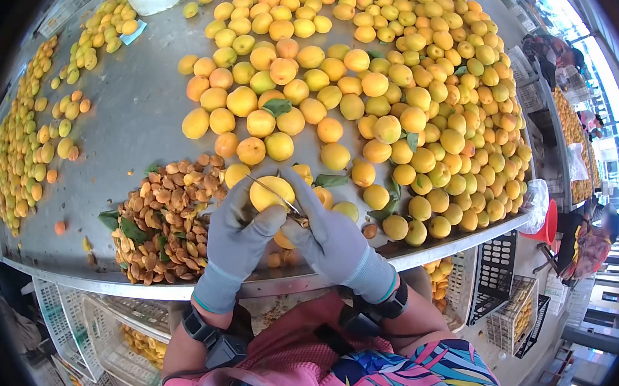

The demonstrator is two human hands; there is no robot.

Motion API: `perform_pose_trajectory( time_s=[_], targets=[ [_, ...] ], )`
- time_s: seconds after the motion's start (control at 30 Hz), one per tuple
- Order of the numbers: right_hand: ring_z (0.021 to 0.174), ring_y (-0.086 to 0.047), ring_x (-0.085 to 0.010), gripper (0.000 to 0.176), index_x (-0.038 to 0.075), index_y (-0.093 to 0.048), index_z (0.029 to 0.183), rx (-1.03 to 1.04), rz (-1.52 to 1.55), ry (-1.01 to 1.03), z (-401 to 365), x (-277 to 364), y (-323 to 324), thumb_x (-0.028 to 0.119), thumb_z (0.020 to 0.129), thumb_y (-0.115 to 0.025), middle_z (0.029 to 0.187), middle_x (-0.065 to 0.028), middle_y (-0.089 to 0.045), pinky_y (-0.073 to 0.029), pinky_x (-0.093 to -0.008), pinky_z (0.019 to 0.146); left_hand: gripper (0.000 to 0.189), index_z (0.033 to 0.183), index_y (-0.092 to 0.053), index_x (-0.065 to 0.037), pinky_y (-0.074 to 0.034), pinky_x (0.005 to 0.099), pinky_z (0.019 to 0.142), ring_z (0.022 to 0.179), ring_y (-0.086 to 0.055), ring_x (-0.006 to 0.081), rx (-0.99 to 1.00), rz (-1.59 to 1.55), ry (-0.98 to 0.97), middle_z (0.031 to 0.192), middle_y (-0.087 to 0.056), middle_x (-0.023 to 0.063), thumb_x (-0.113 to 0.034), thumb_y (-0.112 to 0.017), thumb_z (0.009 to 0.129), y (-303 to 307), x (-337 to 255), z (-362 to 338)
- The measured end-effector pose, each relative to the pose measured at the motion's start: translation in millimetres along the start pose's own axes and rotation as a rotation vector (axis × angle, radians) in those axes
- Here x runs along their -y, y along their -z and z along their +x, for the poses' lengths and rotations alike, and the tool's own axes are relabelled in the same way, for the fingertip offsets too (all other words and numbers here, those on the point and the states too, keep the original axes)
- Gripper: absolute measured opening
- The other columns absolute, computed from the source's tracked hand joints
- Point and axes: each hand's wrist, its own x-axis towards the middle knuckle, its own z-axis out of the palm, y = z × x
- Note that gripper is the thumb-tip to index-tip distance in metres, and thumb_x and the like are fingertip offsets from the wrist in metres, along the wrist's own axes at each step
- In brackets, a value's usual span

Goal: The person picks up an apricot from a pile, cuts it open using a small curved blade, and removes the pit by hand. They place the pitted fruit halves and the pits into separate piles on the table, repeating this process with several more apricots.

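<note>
My left hand (241, 233), in a grey glove, is closed around a yellow apricot (272, 192) above the near edge of the metal table. My right hand (335, 243), also gloved, grips a thin-bladed metal knife (274, 190) that lies across the apricot's upper side. Its handle is mostly hidden by the fingers. Beside the left hand is a heap of brown apricot stones (160, 218) with a few green leaves. Whole apricots (395, 91) spread over the table beyond both hands and to the right.
More apricots (22, 151) lie along the table's left side. Under the near edge stand plastic crates (125, 316) holding fruit pieces. A black crate (497, 267), a red bucket (548, 222) and a seated person (591, 248) are at the right.
</note>
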Motion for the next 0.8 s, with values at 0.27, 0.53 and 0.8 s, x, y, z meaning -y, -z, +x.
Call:
perform_pose_trajectory(
  time_s=[0.27, 0.53, 0.8],
  targets=[
    [0.063, -0.062, -0.0369, 0.071, 0.007, -0.018, 0.148, -0.077, -0.063, 0.042, 0, -3, -7, 0.031, 0.093, -0.054, 0.067, -0.0182, -0.06, -0.047, -0.0444, 0.054, 0.052, 0.134, -0.046, 0.001, -0.046, 0.0276, 0.093, 0.106, -0.056, 0.0116, -0.082, -0.475, 0.231, 0.118, -0.06, 0.0054, -0.023, -0.065, 0.091, 0, 15, -2],
    [0.062, -0.062, -0.036, 0.072, 0.005, -0.017, 0.148, 0.01, -0.066, -0.008, 1, 2, -2, 0.031, 0.092, -0.054, 0.068, -0.0175, -0.061, -0.048, -0.0438, 0.054, 0.055, 0.134, -0.045, 0.001, -0.045, 0.028, 0.094, 0.109, -0.054, 0.0132, -0.017, 0.009, 0.01, 0.122, -0.057, 0.0067, -0.026, -0.066, 0.091, -2, 0, 0],
    [0.062, -0.062, -0.0355, 0.073, 0.005, -0.016, 0.148, 0.021, -0.116, -0.04, -5, 7, 4, 0.032, 0.092, -0.054, 0.07, -0.0174, -0.062, -0.049, -0.0437, 0.054, 0.054, 0.133, -0.046, 0.0, -0.046, 0.028, 0.092, 0.107, -0.055, 0.0132, -0.046, -0.14, 0.121, 0.12, -0.058, 0.0069, -0.025, -0.066, 0.09, -9, -2, -3]
  ],
)
